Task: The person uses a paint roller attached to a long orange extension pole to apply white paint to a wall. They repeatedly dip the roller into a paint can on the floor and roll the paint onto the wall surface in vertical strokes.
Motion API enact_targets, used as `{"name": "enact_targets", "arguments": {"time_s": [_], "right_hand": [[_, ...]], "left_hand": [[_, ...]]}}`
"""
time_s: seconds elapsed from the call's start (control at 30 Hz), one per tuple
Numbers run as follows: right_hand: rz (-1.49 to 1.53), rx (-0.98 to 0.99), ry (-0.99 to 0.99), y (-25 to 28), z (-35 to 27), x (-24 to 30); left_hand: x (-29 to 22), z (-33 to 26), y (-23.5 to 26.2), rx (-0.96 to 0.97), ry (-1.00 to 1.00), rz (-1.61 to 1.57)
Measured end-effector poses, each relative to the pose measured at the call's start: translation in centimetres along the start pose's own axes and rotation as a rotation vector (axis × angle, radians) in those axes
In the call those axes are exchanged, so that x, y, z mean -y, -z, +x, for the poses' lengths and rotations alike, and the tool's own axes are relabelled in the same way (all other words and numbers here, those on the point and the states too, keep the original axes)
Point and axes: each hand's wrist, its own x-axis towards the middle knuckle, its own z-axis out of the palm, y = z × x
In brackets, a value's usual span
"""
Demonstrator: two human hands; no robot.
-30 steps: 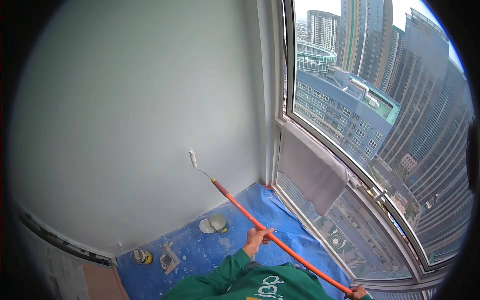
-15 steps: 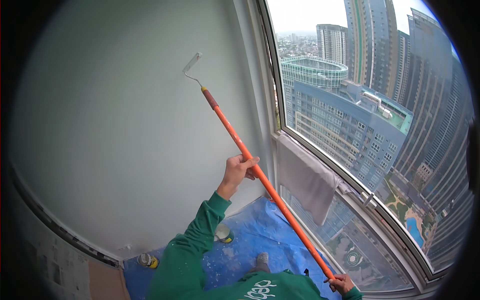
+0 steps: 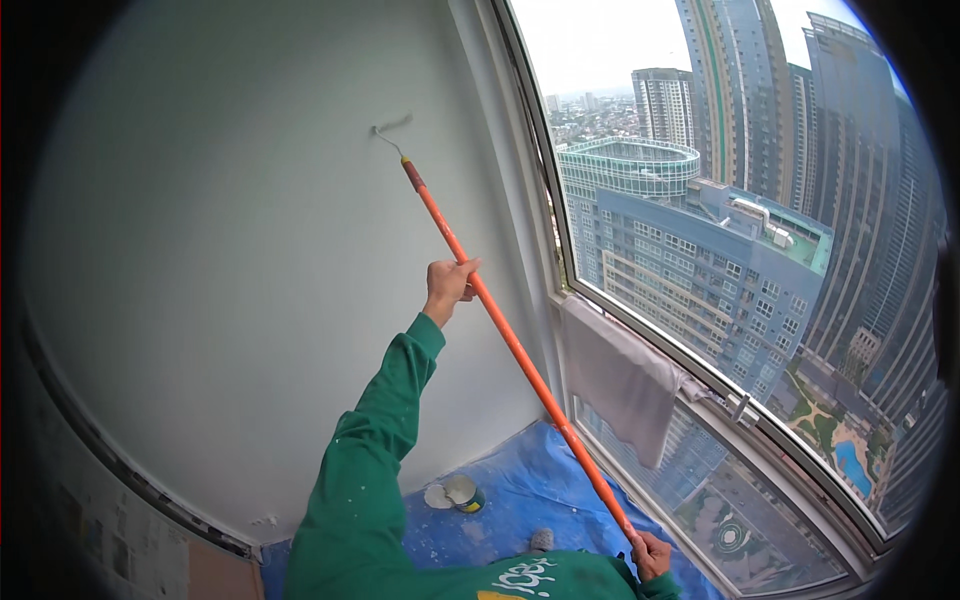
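Observation:
A long orange extension pole (image 3: 525, 360) slants up and leftward across the view. Its tip carries a thin wire-framed mini paint roller (image 3: 393, 125), blurred and close to the pale grey-green wall (image 3: 240, 270); whether it touches the wall I cannot tell. My left hand (image 3: 452, 288) is closed round the upper half of the pole, thumb along it, arm stretched out. Down at the pole's butt end, my right hand (image 3: 652, 556) grips it near my body. Both sleeves are green, the left one flecked with paint.
Blue plastic sheeting (image 3: 520, 470) covers the floor, with an open paint can (image 3: 463, 493) and a white round piece, perhaps its lid, beside it. To the right stands a tall window (image 3: 560, 250); a light cloth (image 3: 620, 375) hangs over its sill. High-rise buildings show outside.
Both hands have shifted left, and the left has risen with the pole. The roller head has swung from slanting up to nearly level. A yellow-labelled can at lower left is now out of sight.

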Motion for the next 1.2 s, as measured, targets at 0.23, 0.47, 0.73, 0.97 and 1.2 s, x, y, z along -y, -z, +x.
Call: {"name": "enact_targets", "arguments": {"time_s": [0.23, 0.47, 0.73, 0.97, 1.2], "right_hand": [[0.040, 0.021, 0.031, -4.1, 3.9, 3.9], [0.109, 0.070, 0.116, -6.2, 8.7, 11.9], [0.111, 0.170, 0.196, -7.7, 13.0, 20.0], [0.097, 0.319, 0.255, -9.0, 17.7, 27.4], [0.080, 0.369, 0.326, -10.2, 20.7, 33.5]], "left_hand": [[-5.2, 3.0, 1.6, -0.105, -0.114, 0.017], [-11.2, 4.7, 2.2, -0.126, -0.227, -0.024], [-15.5, 3.5, 1.5, -0.105, -0.291, -0.075], [-19.7, 3.6, 1.6, -0.107, -0.336, -0.096], [-24.1, 6.3, 2.4, -0.185, -0.361, -0.157]]}}
